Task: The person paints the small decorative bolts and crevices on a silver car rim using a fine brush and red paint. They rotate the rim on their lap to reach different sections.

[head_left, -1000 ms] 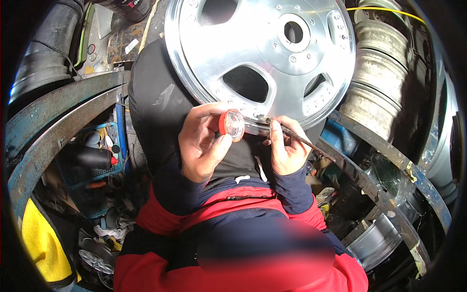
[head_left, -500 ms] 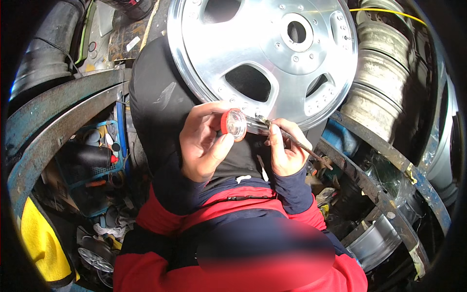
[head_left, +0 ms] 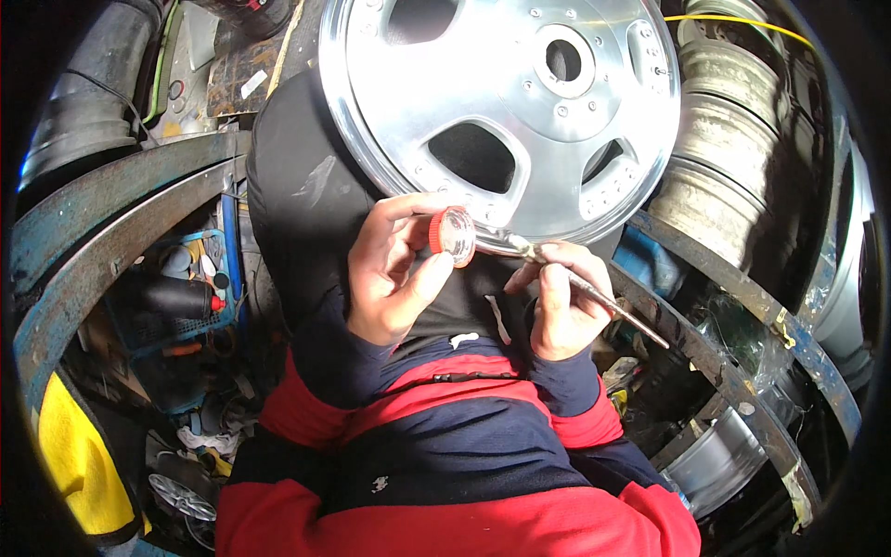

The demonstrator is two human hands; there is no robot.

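My left hand [head_left: 382, 292] pinches a red ribbed cap [head_left: 436, 232] between thumb and fingers. The cap is tilted on its side, and its round, clear-looking inner face turns to the right. Held in the fingers of my right hand [head_left: 566, 306] is a thin brush [head_left: 636, 320]; its long handle slants down to the right. The brush's pale tip is just right of the cap, apart from it, by the rim's lower edge. A polished silver wheel rim [head_left: 543, 190], with large openings and small bolts, lies just beyond both hands against my dark-clothed leg.
Old metal rims [head_left: 724, 144] are stacked at the right. Blue-painted steel bars [head_left: 121, 209] run along the left, with others at the right. A blue basket [head_left: 181, 334] with a black bottle sits at lower left. Yellow cloth [head_left: 83, 455] hangs nearby.
My right hand has moved right and slightly down with the brush, so its tip is farther from the cap. The left hand and cap have shifted slightly right.
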